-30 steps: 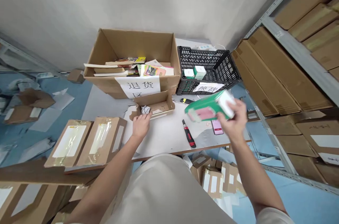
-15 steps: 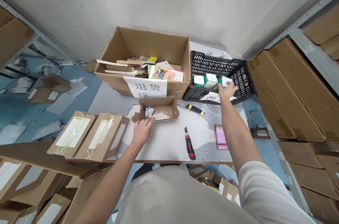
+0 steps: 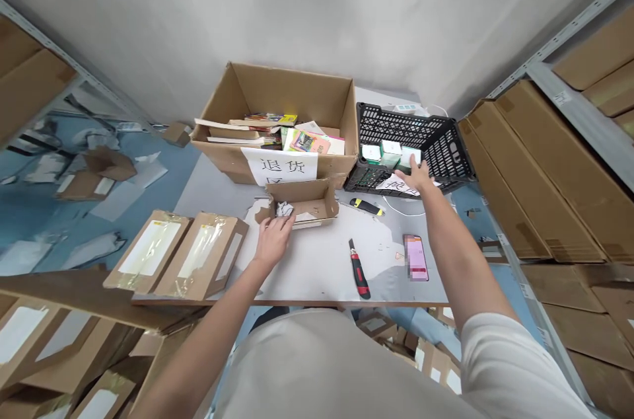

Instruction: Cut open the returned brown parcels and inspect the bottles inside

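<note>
Right hand (image 3: 419,177): fingers spread apart at white-topped box (image 3: 407,154), inside black crate (image 3: 406,127) near table's (image 3: 312,267) back right corner. Left hand (image 3: 274,240): fingertips at open carton (image 3: 310,191), set back from front edge; whether gripping, cannot tell.

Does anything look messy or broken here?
Yes. The small open box by the left hand has a ragged, torn-looking left end, with crumpled paper inside. On the floor to the left, loose papers lie scattered near an opened carton, so it looks untidy.
</note>
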`<state>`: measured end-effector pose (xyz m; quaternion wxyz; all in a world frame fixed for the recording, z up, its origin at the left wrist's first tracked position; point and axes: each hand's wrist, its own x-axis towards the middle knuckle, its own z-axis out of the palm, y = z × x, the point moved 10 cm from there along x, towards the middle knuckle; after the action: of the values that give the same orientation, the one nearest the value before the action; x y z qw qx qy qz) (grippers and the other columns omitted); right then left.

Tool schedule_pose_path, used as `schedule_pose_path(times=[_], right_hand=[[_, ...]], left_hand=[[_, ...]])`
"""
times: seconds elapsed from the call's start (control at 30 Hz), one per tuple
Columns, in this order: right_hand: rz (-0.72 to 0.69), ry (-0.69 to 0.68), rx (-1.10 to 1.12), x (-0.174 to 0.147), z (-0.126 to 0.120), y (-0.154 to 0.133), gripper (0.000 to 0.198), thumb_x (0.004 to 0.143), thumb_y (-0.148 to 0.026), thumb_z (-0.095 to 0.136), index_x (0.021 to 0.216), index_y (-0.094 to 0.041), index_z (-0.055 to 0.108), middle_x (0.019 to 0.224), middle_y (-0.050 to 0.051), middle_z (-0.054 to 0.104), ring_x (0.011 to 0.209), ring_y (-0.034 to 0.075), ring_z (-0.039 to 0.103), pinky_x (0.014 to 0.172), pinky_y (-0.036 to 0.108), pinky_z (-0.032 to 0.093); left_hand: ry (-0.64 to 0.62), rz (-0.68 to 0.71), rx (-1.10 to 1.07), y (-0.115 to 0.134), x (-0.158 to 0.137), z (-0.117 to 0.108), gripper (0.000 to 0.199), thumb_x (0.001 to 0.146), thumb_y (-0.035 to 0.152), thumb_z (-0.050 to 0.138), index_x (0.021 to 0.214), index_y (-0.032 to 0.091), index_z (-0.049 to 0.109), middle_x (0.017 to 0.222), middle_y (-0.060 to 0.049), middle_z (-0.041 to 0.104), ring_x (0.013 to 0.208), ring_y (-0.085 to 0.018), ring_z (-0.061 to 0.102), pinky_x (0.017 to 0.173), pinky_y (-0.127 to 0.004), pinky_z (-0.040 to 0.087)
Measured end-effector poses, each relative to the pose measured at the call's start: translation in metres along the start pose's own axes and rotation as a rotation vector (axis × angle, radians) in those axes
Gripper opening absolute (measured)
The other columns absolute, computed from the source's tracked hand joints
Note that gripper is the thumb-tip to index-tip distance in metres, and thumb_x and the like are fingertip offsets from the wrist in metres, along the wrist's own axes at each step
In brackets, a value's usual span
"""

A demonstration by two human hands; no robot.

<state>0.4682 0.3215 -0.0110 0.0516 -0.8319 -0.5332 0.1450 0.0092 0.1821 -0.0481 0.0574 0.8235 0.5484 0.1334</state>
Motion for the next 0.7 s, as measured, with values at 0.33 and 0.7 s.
schedule_pose_path(times=[0.33,0.7], right_hand=[[-0.335,0.605,0.510,-0.138,0.023,-0.051,0.072,0.078,-0.032,0.052,0.143,-0.013,0.028,0.142,0.020,0.038,0.133,0.030,0.037,0.110,0.055,0.029],[-0.049,-0.142,0.933,-0.196,0.235,-0.133,0.056,0.059,-0.028,0.067,0.113,-0.020,0.053,0.114,0.011,0.064,0.108,0.024,0.059,0.099,0.048,0.044]], left_hand=[[0.177,-0.125,-0.249,-0.029,-0.049,-0.006,0.061,0.087,0.027,0.052,0.144,0.014,0.036,0.155,-0.021,0.026,0.146,-0.034,0.019,0.115,-0.055,0.015],[-0.079,-0.540,-1.100,-0.108,-0.051,0.085,0.077,0.061,0.021,0.075,0.133,0.018,0.046,0.135,-0.015,0.051,0.132,-0.031,0.044,0.113,-0.049,0.030]])
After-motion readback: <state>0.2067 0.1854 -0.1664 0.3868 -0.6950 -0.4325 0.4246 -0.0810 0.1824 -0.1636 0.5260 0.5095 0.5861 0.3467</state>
